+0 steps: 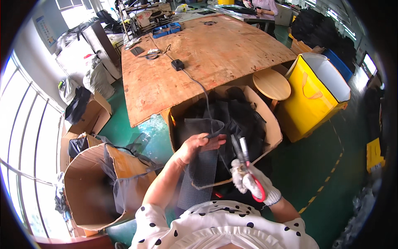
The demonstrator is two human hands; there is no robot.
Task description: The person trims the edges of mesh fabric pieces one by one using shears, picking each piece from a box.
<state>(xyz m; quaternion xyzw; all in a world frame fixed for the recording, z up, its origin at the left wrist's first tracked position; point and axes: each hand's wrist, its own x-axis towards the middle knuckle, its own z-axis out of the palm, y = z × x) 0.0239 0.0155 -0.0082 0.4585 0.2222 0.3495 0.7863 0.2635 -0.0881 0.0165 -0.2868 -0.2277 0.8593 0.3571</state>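
My bare left hand is closed on a strip of black mesh, pinched near its folded upper end. The see-through length hangs down past my wrist toward my lap. To its right, my right hand, in a white knit glove, grips a red-handled scissors-like tool. Its metallic front end points up and away, apart from the mesh; blur hides its exact shape. Below both hands, a cardboard box holds a heap of black mesh fabric.
A dark cable runs from a small black box on the wooden table down toward my hands. At left stands an open carton with mesh over its edge. A round stool and yellow bag stand right.
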